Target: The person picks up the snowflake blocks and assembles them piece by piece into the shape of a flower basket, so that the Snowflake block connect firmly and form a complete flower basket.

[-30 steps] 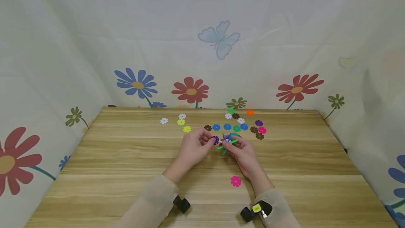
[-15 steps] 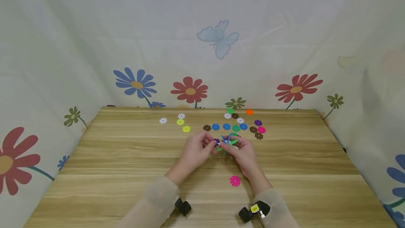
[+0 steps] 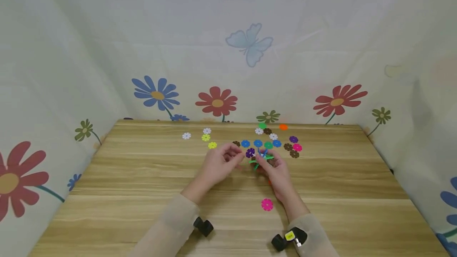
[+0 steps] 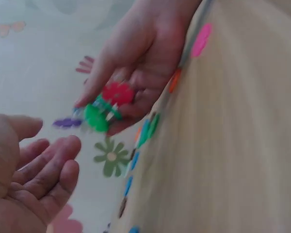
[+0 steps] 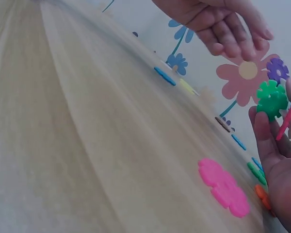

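My right hand holds a cluster of interlocking snowflake discs above the table, pinched between thumb and fingers. In the right wrist view a green disc, a purple disc and a pinkish-red disc show in it. Blue disc edges stand up near the thumb in the head view. The purple disc juts from the cluster's left side. My left hand is just left of it with loosely bent fingers and nothing in them; the left wrist view shows a gap between its fingertips and the purple disc.
A pink disc lies on the wooden table between the forearms. Beyond the hands lie several loose discs, among them a blue disc, a yellow disc, a brown disc and an orange disc. A patterned curtain surrounds the table.
My left hand has let go of the purple disc and drawn slightly away to the left. The purple disc now stays on the cluster in my right hand, which has tilted.
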`<action>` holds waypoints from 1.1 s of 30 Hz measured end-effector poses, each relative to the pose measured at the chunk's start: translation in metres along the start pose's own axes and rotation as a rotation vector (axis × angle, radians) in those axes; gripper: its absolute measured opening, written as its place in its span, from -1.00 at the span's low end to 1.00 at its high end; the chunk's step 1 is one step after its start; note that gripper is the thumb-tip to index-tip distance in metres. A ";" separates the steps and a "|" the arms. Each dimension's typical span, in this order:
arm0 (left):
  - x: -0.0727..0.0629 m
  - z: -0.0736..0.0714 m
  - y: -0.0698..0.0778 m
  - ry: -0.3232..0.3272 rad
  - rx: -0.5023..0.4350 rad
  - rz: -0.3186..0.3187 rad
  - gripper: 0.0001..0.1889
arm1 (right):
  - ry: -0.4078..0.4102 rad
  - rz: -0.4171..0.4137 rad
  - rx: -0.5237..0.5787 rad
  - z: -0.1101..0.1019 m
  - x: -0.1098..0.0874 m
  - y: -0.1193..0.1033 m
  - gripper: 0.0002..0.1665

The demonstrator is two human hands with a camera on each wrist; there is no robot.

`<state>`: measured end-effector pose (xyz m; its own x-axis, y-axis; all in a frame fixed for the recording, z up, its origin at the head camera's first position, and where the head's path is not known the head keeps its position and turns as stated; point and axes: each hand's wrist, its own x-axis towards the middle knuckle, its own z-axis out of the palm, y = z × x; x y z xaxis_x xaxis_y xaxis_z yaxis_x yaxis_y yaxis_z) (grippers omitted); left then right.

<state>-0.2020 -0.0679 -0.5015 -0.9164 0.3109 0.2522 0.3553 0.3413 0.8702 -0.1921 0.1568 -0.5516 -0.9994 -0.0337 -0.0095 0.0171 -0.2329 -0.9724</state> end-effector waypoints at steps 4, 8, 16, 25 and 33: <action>0.003 -0.028 -0.011 -0.054 0.117 -0.066 -0.89 | 0.044 0.024 0.045 -0.001 0.001 0.000 -0.69; 0.002 -0.055 -0.028 -0.116 0.197 -0.122 -0.88 | 0.050 0.061 0.088 -0.002 0.003 0.001 -0.74; 0.000 -0.074 -0.055 -0.260 0.201 -0.152 -0.68 | 0.010 0.117 0.197 -0.006 0.003 -0.002 -0.68; 0.001 -0.065 -0.060 -0.361 0.258 -0.159 -0.81 | -0.032 0.153 0.211 -0.006 0.001 -0.007 -0.77; 0.005 -0.048 -0.043 -0.264 0.222 -0.155 -0.86 | -0.066 0.168 0.213 -0.004 0.000 -0.008 -0.84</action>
<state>-0.2307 -0.1232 -0.5172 -0.8935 0.4487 -0.0183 0.2741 0.5772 0.7692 -0.1924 0.1625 -0.5451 -0.9780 -0.1507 -0.1444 0.1953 -0.4173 -0.8875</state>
